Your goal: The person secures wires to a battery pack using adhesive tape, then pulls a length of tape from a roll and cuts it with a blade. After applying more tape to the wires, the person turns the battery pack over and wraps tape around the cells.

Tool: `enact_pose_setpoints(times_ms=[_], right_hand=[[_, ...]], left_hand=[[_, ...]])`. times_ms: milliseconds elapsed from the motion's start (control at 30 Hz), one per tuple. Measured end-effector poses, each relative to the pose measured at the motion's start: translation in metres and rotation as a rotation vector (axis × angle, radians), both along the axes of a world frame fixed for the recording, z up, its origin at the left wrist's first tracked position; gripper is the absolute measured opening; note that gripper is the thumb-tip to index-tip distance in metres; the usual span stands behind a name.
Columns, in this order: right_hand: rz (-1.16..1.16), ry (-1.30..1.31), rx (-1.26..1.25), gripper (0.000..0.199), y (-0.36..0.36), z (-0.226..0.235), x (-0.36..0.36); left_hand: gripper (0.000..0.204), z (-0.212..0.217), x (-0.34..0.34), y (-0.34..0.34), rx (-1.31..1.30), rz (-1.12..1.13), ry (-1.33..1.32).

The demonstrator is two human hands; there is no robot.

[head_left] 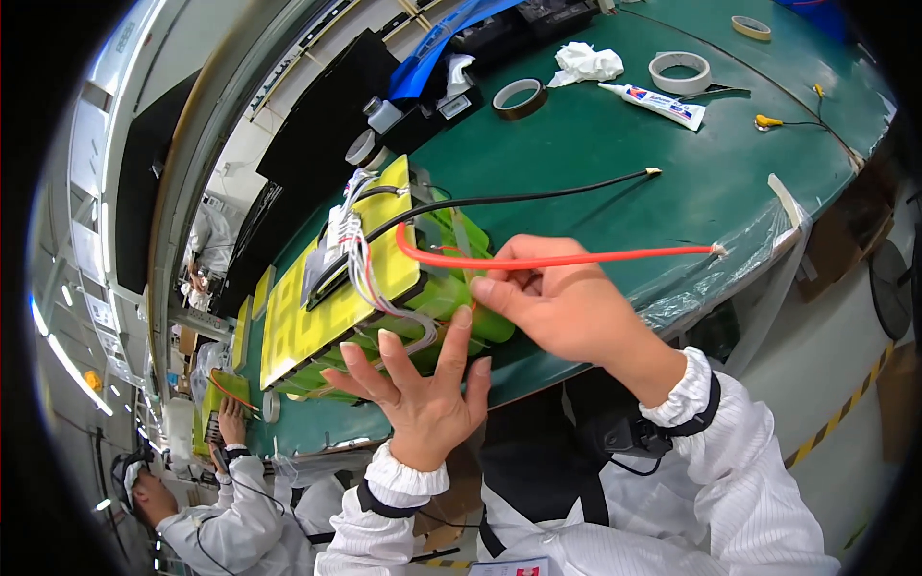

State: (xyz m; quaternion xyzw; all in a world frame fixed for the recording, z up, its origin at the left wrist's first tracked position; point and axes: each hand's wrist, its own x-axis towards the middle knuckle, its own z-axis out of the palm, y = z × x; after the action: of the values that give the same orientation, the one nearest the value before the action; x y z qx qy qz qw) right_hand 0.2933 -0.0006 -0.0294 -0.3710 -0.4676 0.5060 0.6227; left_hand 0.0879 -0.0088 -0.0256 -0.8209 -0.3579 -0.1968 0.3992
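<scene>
A battery pack (317, 322) with yellow boards and green-wrapped cells stands on the green table. A thick red cable (576, 259) and a thick black cable (538, 195) stick out from it to the right. A bundle of thin white wires (357, 259) runs down its side from a white connector. My left hand (432, 403) is spread, its fingers against the pack's near side. My right hand (557, 298) is closed in a pinch at the green end of the pack, below the red cable. What sits between its fingertips is too small to make out.
A tape roll (520, 98), crumpled tissue (587, 63), glue tube (657, 104) and white tape roll (680, 73) lie on the far side. Yellow-tipped leads (768, 122) lie at the right. At the lower left a co-worker (216, 518) handles another pack (226, 394).
</scene>
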Motion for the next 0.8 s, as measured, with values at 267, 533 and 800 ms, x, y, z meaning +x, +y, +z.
enact_pose_setpoints(times_ms=[267, 533, 800], right_hand=[[0.000, -0.175, -0.030, 0.028, -0.009, 0.012, 0.005], [-0.103, -0.111, 0.108, 0.023, -0.009, 0.007, 0.000], [-0.083, -0.162, 0.108, 0.012, 0.008, 0.019, 0.010]], left_hand=[[0.040, 0.010, -0.017, 0.012, 0.045, -0.025, 0.156], [0.047, 0.016, -0.020, 0.005, 0.056, -0.029, 0.200], [0.048, 0.024, -0.014, 0.002, 0.005, -0.036, 0.181]])
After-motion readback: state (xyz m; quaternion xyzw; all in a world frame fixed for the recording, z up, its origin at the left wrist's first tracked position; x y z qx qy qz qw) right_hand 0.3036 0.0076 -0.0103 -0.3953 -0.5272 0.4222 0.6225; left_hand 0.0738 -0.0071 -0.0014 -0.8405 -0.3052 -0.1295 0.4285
